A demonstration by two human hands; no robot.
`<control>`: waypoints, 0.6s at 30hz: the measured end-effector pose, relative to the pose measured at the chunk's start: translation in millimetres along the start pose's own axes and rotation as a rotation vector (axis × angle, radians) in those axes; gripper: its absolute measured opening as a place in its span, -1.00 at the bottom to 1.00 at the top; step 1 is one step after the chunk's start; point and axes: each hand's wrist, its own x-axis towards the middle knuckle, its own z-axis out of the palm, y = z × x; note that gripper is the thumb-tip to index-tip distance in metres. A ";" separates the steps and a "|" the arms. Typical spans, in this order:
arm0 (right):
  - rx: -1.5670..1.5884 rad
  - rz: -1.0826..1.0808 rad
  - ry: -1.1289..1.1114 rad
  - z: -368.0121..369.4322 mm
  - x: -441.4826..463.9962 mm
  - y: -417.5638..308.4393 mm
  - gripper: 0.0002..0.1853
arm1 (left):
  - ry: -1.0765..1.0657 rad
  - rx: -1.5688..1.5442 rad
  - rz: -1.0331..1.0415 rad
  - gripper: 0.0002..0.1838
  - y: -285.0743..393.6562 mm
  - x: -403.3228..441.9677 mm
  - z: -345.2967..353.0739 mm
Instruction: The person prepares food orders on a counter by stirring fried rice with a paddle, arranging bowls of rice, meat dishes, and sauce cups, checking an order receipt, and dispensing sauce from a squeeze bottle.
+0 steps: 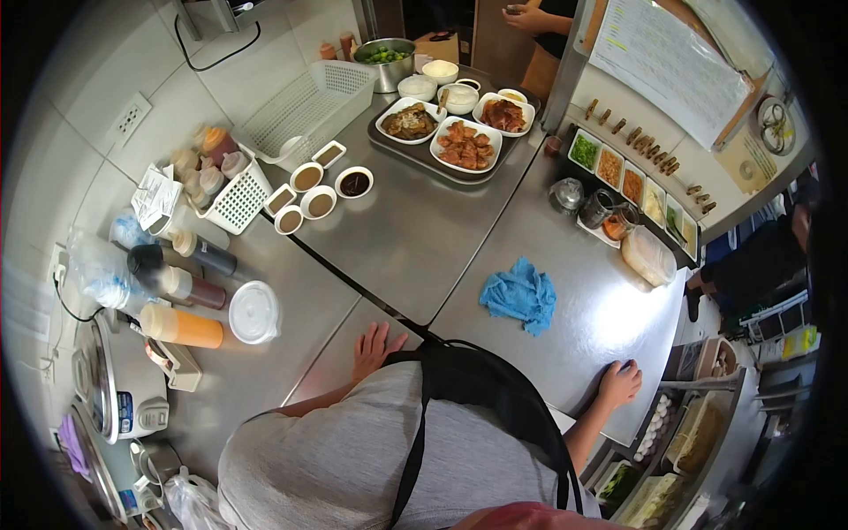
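Note:
My left hand (375,351) lies on the steel counter (353,305) just in front of my body, fingers spread and nothing held. At the counter's right edge rests my right hand (620,384), its fingers a little bent and apart, with no object visible in them. A crumpled blue cloth (519,296) sits between the two hands, farther forward, touched by neither. To the left of my left hand is a round white lidded tub (254,312).
A dark tray (424,159) at the back carries several dishes of food. Sauce bowls (319,203), squeeze bottles (181,326) and a white basket (234,196) stand left. Topping containers (633,184) line the right. Another person's hand (527,19) shows at the back.

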 end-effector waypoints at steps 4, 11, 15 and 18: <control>0.013 -0.009 0.019 -0.2 -1.4 0.6 -0.56 | -0.004 0.000 0.012 -0.42 -0.9 0.2 -0.8; 0.038 -0.035 0.078 -1.8 -4.7 -0.3 -0.59 | -0.016 -0.021 0.027 -0.43 0.1 1.6 -6.1; 0.018 -0.019 0.057 -0.7 -1.5 -0.4 -0.58 | 0.030 -0.001 0.040 -0.44 -0.9 0.8 -0.7; 0.016 -0.005 0.053 -2.9 -2.5 -2.2 -0.58 | 0.074 0.058 0.052 -0.44 -1.6 1.0 3.2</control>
